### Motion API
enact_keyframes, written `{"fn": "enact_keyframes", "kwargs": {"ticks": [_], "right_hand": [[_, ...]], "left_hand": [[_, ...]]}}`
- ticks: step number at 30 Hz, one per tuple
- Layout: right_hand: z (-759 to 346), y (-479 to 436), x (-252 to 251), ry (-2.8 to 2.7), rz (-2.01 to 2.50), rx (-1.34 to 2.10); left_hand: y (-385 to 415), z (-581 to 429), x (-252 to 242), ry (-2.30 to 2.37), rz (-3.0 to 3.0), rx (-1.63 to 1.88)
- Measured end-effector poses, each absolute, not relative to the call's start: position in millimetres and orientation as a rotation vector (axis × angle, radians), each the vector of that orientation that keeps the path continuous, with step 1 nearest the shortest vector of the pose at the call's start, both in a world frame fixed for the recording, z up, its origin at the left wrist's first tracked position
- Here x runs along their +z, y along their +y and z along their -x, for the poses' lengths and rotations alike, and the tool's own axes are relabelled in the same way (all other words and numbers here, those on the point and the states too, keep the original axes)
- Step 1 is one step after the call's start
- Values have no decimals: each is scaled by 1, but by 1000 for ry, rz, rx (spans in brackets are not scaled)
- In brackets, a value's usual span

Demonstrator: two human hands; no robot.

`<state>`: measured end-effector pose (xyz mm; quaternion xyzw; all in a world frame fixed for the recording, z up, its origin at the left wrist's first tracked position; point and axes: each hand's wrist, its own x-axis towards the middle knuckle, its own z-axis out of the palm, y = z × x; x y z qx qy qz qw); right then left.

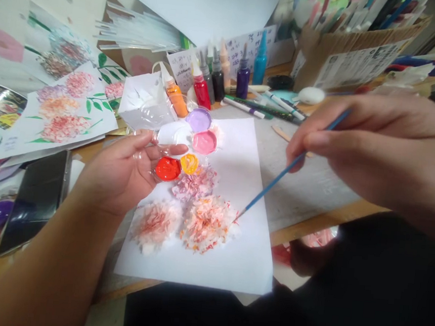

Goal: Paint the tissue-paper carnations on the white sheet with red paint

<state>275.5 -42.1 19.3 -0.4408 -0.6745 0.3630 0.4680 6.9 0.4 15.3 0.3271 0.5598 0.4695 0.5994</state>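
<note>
My left hand [125, 167] is closed on a clear plastic paint palette [174, 133], held over the paper. Its wells hold purple, pink, yellow and red paint. My right hand [341, 138] pinches a thin blue paintbrush [277, 181]. The brush tip is at the right edge of an orange-flecked flower [208, 223] on the white paper [235, 266]. To its left is a pale pink flower [157, 223]. Behind them a pinkish-purple flower [196, 181] is partly hidden by the palette. All three look ruffled and raised.
Paint bottles [201, 84] stand behind the paper, with pens [245, 107] lying beside them. A cardboard box [360, 56] of brushes and pens is at the back right. Flower pictures [66, 104] and a dark phone [37, 200] lie at left. The table edge [311, 222] runs along the front.
</note>
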Motion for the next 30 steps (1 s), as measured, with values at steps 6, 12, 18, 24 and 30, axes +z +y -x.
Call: {"fn": "enact_keyframes", "kwargs": {"ticks": [6, 12, 18, 24, 30], "right_hand": [[-275, -41, 19, -1682, 1065, 963], [-274, -39, 20, -1584, 1069, 947], [-277, -36, 19, -1759, 1051, 1017], [-284, -32, 13, -1452, 989, 813], [-270, -42, 11, -1612, 1052, 563]], "left_hand": [[0, -7, 16, 1302, -770, 1108], [3, -6, 11, 1283, -782, 1126], [3, -1, 7, 1203, -781, 1136], [1, 5, 2, 1119, -776, 1097], [-1, 5, 0, 1105, -765, 1061]]}}
